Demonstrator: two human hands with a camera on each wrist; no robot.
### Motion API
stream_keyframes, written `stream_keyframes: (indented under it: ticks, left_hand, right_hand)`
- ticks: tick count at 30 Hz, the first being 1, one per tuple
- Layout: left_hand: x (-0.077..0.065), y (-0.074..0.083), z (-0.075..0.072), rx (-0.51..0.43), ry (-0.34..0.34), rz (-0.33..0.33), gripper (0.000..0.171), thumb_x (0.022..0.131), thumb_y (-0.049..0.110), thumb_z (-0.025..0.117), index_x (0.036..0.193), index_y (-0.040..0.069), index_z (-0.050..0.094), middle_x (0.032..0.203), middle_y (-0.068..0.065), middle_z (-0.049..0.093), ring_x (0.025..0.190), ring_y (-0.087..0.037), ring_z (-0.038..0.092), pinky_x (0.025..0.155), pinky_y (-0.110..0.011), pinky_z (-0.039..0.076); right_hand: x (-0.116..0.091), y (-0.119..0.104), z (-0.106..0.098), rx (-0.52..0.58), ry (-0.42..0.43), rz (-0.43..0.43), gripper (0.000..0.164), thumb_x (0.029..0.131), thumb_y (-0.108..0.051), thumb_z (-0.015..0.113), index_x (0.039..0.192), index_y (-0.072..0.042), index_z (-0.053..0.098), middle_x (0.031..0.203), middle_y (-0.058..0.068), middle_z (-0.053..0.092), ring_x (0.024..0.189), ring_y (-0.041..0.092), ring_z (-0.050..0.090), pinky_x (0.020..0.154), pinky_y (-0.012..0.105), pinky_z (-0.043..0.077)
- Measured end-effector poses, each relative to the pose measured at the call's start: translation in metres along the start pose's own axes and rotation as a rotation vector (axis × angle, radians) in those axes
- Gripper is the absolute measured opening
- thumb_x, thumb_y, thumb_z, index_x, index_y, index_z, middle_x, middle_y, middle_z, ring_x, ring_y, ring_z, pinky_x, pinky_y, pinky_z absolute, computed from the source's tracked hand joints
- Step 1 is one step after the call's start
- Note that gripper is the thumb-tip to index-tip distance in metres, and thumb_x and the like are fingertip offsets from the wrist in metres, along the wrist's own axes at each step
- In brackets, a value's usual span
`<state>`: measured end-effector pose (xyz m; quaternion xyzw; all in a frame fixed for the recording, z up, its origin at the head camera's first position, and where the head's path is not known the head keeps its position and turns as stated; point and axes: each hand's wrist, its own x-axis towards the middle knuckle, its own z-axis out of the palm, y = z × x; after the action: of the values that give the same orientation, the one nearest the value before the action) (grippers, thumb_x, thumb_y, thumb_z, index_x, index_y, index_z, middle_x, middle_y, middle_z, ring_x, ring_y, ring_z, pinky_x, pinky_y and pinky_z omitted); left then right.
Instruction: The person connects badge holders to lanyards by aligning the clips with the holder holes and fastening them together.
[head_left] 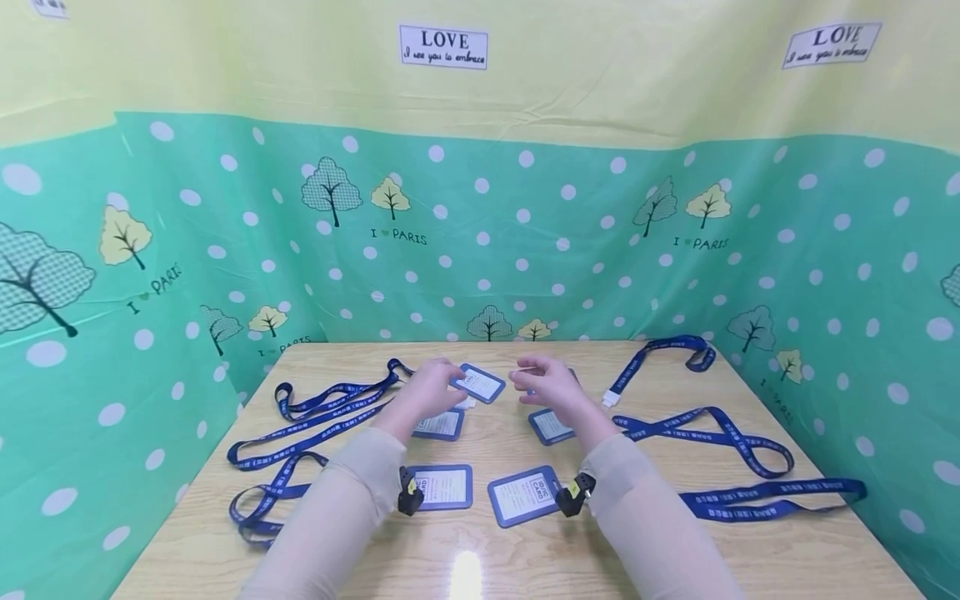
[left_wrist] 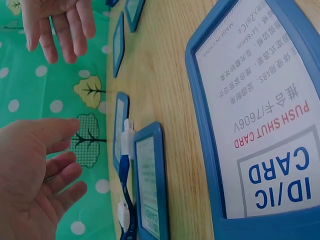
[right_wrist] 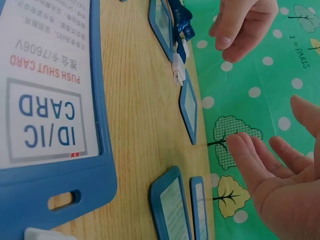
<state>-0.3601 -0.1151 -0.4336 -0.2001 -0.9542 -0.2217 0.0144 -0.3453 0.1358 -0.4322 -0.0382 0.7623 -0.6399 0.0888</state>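
Observation:
My left hand (head_left: 433, 390) is held above the table, fingers loosely bent and holding nothing; the left wrist view shows that hand (left_wrist: 37, 175) apart from the cards. Nearest to it is the far-left blue-framed ID card holder (head_left: 482, 384). Two more holders lie nearer on that side, the middle one (head_left: 441, 425) and the front one (head_left: 444, 487). My right hand (head_left: 553, 385) hovers with relaxed, spread fingers, also empty in the right wrist view (right_wrist: 285, 185). It mostly hides a far-right holder. Below it lie another holder (head_left: 550, 427) and a front-right one (head_left: 521, 497).
Blue printed lanyards lie on the left, one long and looped (head_left: 307, 423), one nearer (head_left: 262, 507). On the right are a far lanyard (head_left: 637, 367) with a white clip (head_left: 611, 398), a middle one (head_left: 738, 437) and a near one (head_left: 772, 500). A patterned curtain (head_left: 517, 225) surrounds the wooden table (head_left: 390, 567).

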Motion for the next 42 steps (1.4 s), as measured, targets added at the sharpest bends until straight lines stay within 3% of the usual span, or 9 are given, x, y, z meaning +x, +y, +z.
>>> stream_keyframes:
  ticks: [9, 24, 37, 42]
  left_hand:
    - [0.006, -0.001, 0.009, 0.048, -0.055, 0.007, 0.034, 0.093, 0.019, 0.075, 0.123, 0.004, 0.072, 0.123, -0.013, 0.067, 0.117, -0.031, 0.063, 0.103, -0.044, 0.051]
    - [0.01, 0.001, 0.021, 0.074, -0.118, -0.099, 0.019, 0.094, 0.015, 0.074, 0.112, 0.009, 0.076, 0.121, -0.011, 0.068, 0.117, -0.03, 0.062, 0.103, -0.046, 0.05]
    - [0.012, 0.007, 0.026, 0.133, -0.152, -0.086, 0.016, 0.096, 0.013, 0.071, 0.109, 0.007, 0.078, 0.113, -0.008, 0.073, 0.107, -0.024, 0.068, 0.096, -0.041, 0.055]
    - [0.012, 0.005, 0.027, 0.145, -0.149, -0.093, 0.016, 0.097, 0.013, 0.07, 0.11, 0.009, 0.078, 0.115, -0.008, 0.073, 0.11, -0.025, 0.067, 0.098, -0.041, 0.054]
  right_hand:
    - [0.004, 0.009, 0.0, -0.001, -0.055, 0.066, 0.059, 0.096, -0.022, 0.073, 0.145, -0.002, 0.048, 0.132, 0.019, 0.058, 0.121, 0.038, 0.06, 0.099, 0.05, 0.054]
    - [0.007, 0.016, 0.005, -0.062, -0.088, 0.104, 0.062, 0.096, -0.023, 0.073, 0.147, 0.0, 0.047, 0.13, 0.021, 0.06, 0.117, 0.041, 0.062, 0.093, 0.045, 0.058]
    - [0.006, 0.016, 0.006, -0.074, -0.098, 0.11, 0.064, 0.094, -0.025, 0.075, 0.146, 0.002, 0.049, 0.127, 0.021, 0.063, 0.115, 0.042, 0.063, 0.09, 0.045, 0.059]
    - [0.006, 0.015, 0.006, -0.088, -0.1, 0.107, 0.063, 0.094, -0.026, 0.075, 0.145, 0.002, 0.049, 0.127, 0.02, 0.063, 0.115, 0.04, 0.064, 0.091, 0.045, 0.059]
